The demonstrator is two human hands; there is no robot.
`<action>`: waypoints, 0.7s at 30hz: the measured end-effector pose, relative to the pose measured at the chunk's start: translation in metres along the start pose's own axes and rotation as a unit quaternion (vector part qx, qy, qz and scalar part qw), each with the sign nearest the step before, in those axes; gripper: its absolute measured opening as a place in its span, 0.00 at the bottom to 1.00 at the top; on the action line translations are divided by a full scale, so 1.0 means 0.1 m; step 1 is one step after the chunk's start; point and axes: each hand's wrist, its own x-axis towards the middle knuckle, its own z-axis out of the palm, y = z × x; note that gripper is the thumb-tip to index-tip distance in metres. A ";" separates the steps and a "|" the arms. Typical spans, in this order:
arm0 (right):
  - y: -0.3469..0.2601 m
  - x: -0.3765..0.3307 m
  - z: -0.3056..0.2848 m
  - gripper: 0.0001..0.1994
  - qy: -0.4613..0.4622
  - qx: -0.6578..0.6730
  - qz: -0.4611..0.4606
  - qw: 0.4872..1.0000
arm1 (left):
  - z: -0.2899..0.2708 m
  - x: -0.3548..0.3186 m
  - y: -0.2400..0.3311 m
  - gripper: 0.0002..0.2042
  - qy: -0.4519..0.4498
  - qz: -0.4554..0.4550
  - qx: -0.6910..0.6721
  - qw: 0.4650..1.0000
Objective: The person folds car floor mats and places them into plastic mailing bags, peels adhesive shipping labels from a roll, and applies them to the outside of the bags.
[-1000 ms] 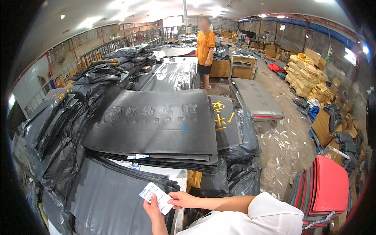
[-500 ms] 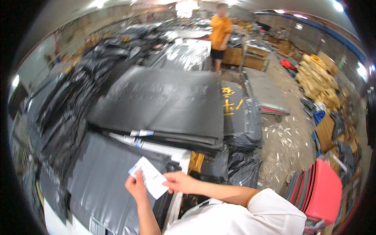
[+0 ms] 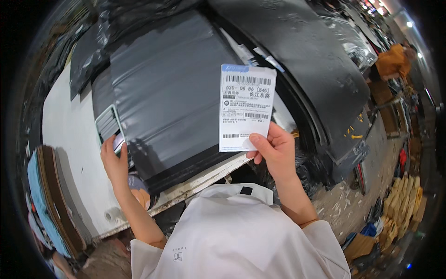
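My right hand [image 3: 275, 151] pinches the lower right corner of a white shipping label [image 3: 246, 111], printed with barcodes and a blue top strip. The label is upright and faces me, above the edge of the stack. My left hand [image 3: 116, 160] reaches to a small basket [image 3: 108, 122] with a pale green rim and slats. Its thumb and fingers are apart at the basket's near end, around a small shiny light-coloured item I cannot make out. Beside the basket lies a dark grey mat in plastic wrap [image 3: 162, 83], on the white table [image 3: 69, 135].
Black mats [image 3: 306, 60] are stacked ahead on the right, with labels between them. Folded blue and brown mats [image 3: 49, 195] stand at the table's left. A small white roll [image 3: 113, 214] sits near the front edge. Tan sacks [image 3: 402, 204] lie far right, below a person in orange [image 3: 392, 63].
My view has turned left and down. My left hand has let go of the label and moved left to the basket. My right hand now holds the label alone, raised and upright.
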 end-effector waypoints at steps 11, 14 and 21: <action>-0.08 0.24 0.53 0.11 -0.113 -0.044 0.002 0.993 | 0.07 -0.31 -0.55 0.19 0.021 -0.092 0.069 0.993; -0.09 0.28 0.64 0.10 -0.132 -0.070 -0.003 0.989 | 0.16 -0.20 -0.71 0.19 -0.013 -0.084 0.078 0.993; -0.08 0.41 0.83 0.11 -0.173 -0.092 -0.007 0.981 | 0.22 -0.16 -0.72 0.10 0.002 -0.084 0.024 0.996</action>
